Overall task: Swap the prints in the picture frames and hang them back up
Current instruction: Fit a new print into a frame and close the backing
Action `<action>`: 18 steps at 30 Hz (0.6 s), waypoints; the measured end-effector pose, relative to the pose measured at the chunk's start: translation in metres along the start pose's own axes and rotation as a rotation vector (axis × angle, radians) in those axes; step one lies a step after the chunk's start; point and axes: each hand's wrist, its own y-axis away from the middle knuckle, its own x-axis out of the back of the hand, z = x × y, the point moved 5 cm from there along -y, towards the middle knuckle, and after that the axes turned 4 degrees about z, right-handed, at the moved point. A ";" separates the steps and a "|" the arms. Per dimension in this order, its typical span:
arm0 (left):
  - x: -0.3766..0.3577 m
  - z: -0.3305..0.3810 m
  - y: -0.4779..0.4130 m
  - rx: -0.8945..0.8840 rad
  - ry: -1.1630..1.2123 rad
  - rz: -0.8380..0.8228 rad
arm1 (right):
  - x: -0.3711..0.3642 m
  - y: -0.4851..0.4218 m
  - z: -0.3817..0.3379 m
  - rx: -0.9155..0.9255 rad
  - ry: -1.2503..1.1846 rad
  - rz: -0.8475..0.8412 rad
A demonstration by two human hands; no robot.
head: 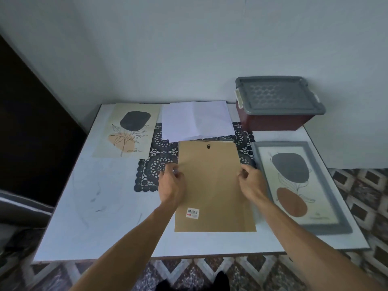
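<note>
A brown board (214, 185) lies flat in the middle of the white table (105, 227). It has a small dark hook (208, 146) near its far end and a sticker (193, 213) with black bars near the close end. A thin dark edge peeks out just past the far end of the board.

The left hand (171, 182) is at the left side of the board. Its fingers are curled and pinch that edge. The right hand (252, 180) does the same on the right edge. Both hands are about halfway up the board.

Under the far part of the board is a black lacy mat (155, 164). White paper (195, 120) lies on the mat, past the board.

A loose print (128, 131) lies on the far left of the table. It shows a dark blob, a tan blob and a leafy stem.

On the right, just beside the board, a grey frame (327, 185) lies face up. Inside it is a second print (291, 181) with a dark blob and a brown blob.

A dark red box (275, 120) with a grey lid (277, 95) sits in the far right corner.
</note>
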 end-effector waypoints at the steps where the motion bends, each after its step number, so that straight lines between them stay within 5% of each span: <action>1: -0.004 0.000 0.001 0.007 0.001 0.003 | 0.001 -0.003 0.003 0.007 0.004 -0.007; 18: -0.015 -0.006 -0.015 -0.010 -0.233 -0.006 | -0.004 -0.014 0.002 0.092 0.102 0.028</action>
